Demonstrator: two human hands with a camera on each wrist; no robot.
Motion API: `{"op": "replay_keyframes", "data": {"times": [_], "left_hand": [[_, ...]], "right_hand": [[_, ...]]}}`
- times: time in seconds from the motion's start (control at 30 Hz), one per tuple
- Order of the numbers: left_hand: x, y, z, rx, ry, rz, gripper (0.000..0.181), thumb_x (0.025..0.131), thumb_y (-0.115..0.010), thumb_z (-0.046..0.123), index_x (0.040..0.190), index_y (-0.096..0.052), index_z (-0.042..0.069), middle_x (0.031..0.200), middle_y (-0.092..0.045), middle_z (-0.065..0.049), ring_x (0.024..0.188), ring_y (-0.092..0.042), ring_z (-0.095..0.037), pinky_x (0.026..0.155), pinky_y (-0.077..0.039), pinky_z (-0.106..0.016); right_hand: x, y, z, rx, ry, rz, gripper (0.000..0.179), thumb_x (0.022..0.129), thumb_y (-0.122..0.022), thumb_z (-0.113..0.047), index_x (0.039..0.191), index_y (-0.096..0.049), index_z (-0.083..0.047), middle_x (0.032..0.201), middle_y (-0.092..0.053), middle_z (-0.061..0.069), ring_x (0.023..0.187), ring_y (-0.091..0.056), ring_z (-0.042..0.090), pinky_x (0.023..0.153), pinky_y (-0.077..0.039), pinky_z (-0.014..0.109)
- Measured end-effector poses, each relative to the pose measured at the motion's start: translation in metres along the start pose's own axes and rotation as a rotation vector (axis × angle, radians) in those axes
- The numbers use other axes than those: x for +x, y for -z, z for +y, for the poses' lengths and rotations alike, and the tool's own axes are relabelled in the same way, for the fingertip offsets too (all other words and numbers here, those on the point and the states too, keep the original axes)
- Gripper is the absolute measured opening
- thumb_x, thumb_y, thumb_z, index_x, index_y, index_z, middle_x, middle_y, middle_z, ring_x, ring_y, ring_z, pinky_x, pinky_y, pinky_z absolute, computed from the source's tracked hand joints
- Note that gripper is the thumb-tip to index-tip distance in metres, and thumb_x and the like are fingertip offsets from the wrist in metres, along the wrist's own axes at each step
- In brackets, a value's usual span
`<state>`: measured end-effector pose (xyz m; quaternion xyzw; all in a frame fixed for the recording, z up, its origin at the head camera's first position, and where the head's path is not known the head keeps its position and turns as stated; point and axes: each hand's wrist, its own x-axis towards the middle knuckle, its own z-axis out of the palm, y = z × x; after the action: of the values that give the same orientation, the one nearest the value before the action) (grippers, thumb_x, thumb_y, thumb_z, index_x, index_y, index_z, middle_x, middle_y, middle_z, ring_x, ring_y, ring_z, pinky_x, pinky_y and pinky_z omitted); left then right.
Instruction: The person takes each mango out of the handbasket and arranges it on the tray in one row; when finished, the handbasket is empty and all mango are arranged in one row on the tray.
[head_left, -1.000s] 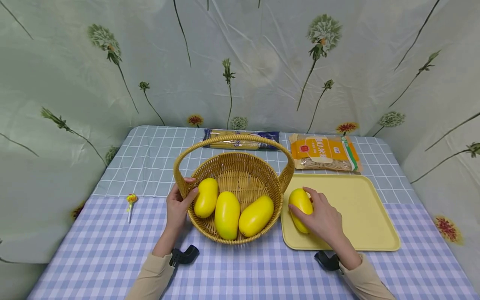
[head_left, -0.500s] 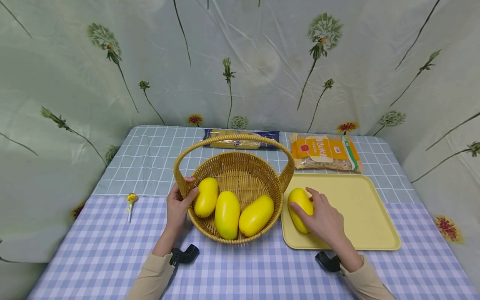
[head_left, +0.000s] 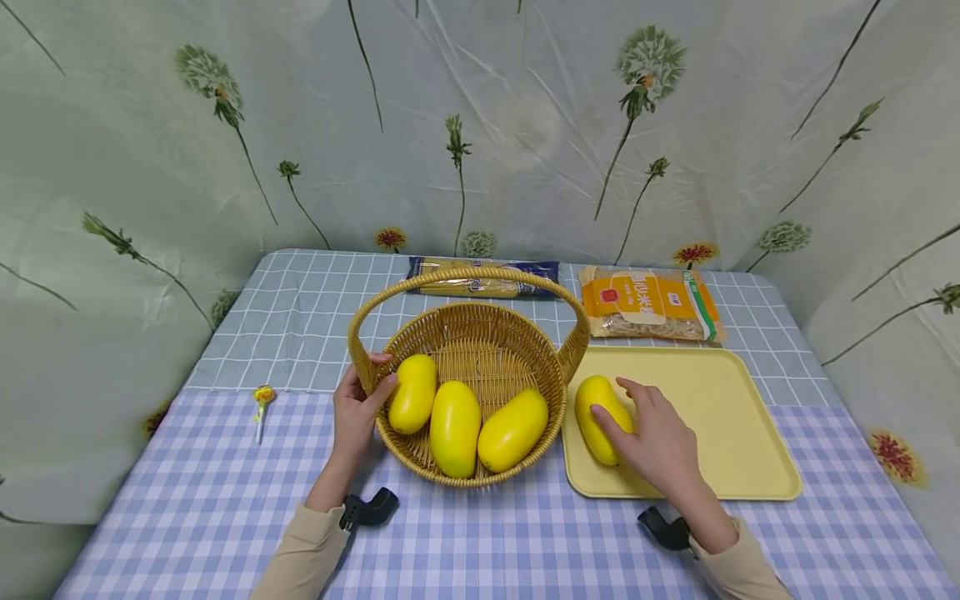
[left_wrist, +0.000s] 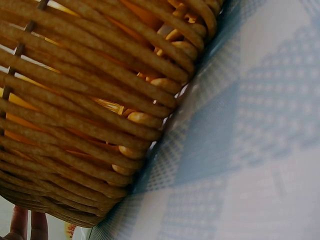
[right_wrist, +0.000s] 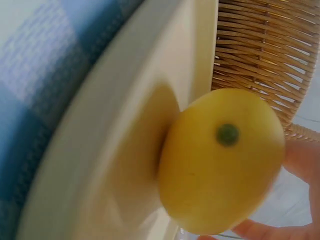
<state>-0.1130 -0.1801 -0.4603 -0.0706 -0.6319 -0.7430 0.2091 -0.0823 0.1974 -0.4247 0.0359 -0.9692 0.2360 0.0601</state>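
Note:
A wicker basket (head_left: 480, 329) with a tall arched handle holds three yellow mangoes, the middle one (head_left: 455, 429) between the other two. My left hand (head_left: 358, 417) grips its left rim by the foot of the handle, thumb inside. The left wrist view shows the woven wall (left_wrist: 75, 110) up close, two fingertips (left_wrist: 39, 225) below it. Another mango (head_left: 600, 421) lies on the left part of a yellow tray (head_left: 720, 433). Over its right side is my right hand (head_left: 660, 437), fingers spread and loose, thumb overlapping the fruit. The right wrist view shows this mango (right_wrist: 220, 175) end-on.
A lollipop (head_left: 262, 408) lies to the left on the checked cloth (head_left: 195, 483). Behind the basket is a pack of spaghetti (head_left: 480, 288); an orange food packet (head_left: 648, 304) lies behind the tray. A flower-print curtain (head_left: 525, 150) closes off the back and sides.
My right hand has loosened and shifted slightly right, its fingers drawing away from the mango on the tray. That mango stays on the tray. My left hand and the basket have not moved.

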Motion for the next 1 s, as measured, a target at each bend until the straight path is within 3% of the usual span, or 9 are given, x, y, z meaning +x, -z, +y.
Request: {"op": "replay_keyframes", "data": {"times": [0.17, 0.3, 0.47, 0.73, 1.0], "left_hand": [[0.000, -0.001, 0.001, 0.000, -0.004, 0.003, 0.025, 0.086, -0.062, -0.010, 0.110, -0.053, -0.012, 0.110, -0.060, -0.016, 0.109, -0.053, -0.024, 0.093, -0.041, -0.028], [0.000, -0.001, 0.002, 0.005, 0.001, 0.002, 0.025, 0.086, -0.061, -0.011, 0.110, -0.055, -0.010, 0.110, -0.060, -0.017, 0.108, -0.053, -0.023, 0.093, -0.041, -0.028], [-0.001, -0.001, 0.002, 0.010, 0.005, -0.003, 0.025, 0.086, -0.060, -0.012, 0.110, -0.055, -0.008, 0.111, -0.059, -0.020, 0.107, -0.054, -0.022, 0.093, -0.041, -0.027], [-0.001, -0.001, 0.001, 0.012, 0.018, 0.009, 0.026, 0.086, -0.062, -0.009, 0.110, -0.053, -0.012, 0.109, -0.060, -0.017, 0.106, -0.052, -0.026, 0.091, -0.041, -0.028], [-0.001, -0.002, 0.002, 0.001, -0.008, 0.005, 0.025, 0.086, -0.060, -0.013, 0.110, -0.053, -0.012, 0.110, -0.060, -0.019, 0.106, -0.053, -0.024, 0.091, -0.041, -0.027]], "right_hand": [[-0.001, 0.002, -0.002, 0.036, 0.111, 0.127, 0.050, 0.086, -0.066, -0.043, 0.121, -0.061, -0.007, 0.114, -0.058, 0.017, 0.103, -0.053, 0.035, 0.067, -0.048, 0.053], [0.001, 0.003, -0.005, 0.093, 0.245, 0.231, 0.037, 0.082, -0.074, -0.030, 0.110, -0.067, -0.007, 0.105, -0.062, 0.011, 0.099, -0.054, 0.030, 0.071, -0.049, 0.048], [0.005, 0.007, -0.014, 0.187, 0.418, 0.291, 0.027, 0.078, -0.077, -0.019, 0.102, -0.070, -0.008, 0.097, -0.065, 0.002, 0.094, -0.058, 0.022, 0.076, -0.048, 0.040], [0.014, 0.011, -0.035, 0.346, 0.632, 0.193, 0.021, 0.080, -0.074, -0.012, 0.100, -0.071, -0.008, 0.093, -0.068, -0.002, 0.087, -0.062, 0.016, 0.082, -0.045, 0.020], [0.031, 0.011, -0.064, 0.396, 0.782, 0.028, 0.017, 0.087, -0.070, -0.019, 0.103, -0.070, -0.013, 0.095, -0.066, -0.002, 0.086, -0.062, 0.016, 0.079, -0.046, 0.021]]}}
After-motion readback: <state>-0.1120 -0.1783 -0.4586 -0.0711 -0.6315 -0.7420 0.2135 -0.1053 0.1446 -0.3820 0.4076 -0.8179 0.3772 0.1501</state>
